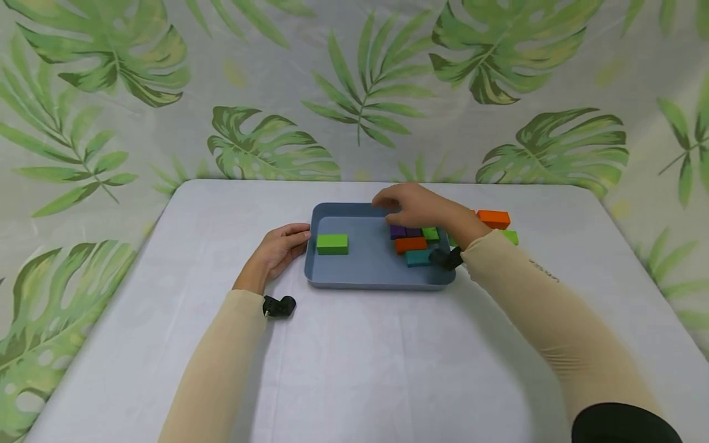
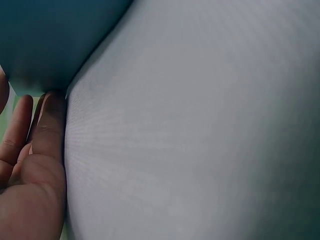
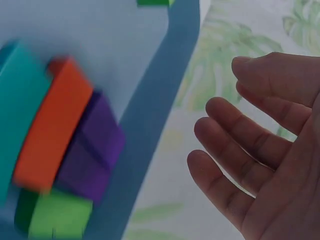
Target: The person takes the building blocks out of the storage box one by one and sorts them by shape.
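Note:
A shallow blue-grey tray lies on the table. My left hand rests against its left side, fingers along the outer wall and thumb by the rim; in the left wrist view the fingers stretch beside the tray wall. Above the tray's back right part is my right hand, its fingers loosely bent with nothing between them in the right wrist view. Below it sit purple blocks, a small green block, an orange block and a teal block. One green block lies alone at the tray's left.
Right of the tray, partly behind my right forearm, lie an orange block and a green block, with bits of others showing. A white cloth covers the table. Behind it hangs a leaf-patterned curtain.

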A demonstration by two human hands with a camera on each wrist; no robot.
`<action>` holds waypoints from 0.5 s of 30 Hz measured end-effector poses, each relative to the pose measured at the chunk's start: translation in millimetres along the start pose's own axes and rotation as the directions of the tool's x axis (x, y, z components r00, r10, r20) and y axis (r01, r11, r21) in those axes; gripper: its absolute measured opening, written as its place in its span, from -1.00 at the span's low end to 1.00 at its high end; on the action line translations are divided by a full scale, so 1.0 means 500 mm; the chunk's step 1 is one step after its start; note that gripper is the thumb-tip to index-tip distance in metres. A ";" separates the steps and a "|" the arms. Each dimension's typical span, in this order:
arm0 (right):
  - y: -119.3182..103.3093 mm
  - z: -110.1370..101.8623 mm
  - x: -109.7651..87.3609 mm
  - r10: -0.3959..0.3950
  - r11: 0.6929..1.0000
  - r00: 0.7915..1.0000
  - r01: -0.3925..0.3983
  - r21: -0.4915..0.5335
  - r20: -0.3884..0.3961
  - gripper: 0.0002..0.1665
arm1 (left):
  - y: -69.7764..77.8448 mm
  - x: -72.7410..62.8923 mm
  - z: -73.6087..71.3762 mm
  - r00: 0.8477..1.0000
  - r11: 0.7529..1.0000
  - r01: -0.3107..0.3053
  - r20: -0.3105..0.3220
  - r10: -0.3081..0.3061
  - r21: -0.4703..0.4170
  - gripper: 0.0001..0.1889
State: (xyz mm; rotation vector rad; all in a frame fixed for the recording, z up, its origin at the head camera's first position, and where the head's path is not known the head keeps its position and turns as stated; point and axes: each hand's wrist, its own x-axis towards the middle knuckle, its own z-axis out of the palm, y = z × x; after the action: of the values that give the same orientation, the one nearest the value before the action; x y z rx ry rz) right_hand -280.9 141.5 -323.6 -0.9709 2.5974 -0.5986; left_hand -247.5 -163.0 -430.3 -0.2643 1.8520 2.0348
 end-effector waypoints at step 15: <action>-0.059 0.093 0.099 -0.065 0.997 0.993 0.061 0.044 0.102 -0.52 | -0.001 -0.001 -0.004 1.000 1.000 0.007 -0.001 -0.007 -0.013 -0.50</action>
State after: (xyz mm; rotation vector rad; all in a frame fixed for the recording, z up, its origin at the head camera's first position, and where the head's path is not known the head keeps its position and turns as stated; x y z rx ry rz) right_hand -281.2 75.2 -356.1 -1.0463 2.4630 -0.5982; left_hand -247.1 -165.1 -431.0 -0.2755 1.8367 2.0425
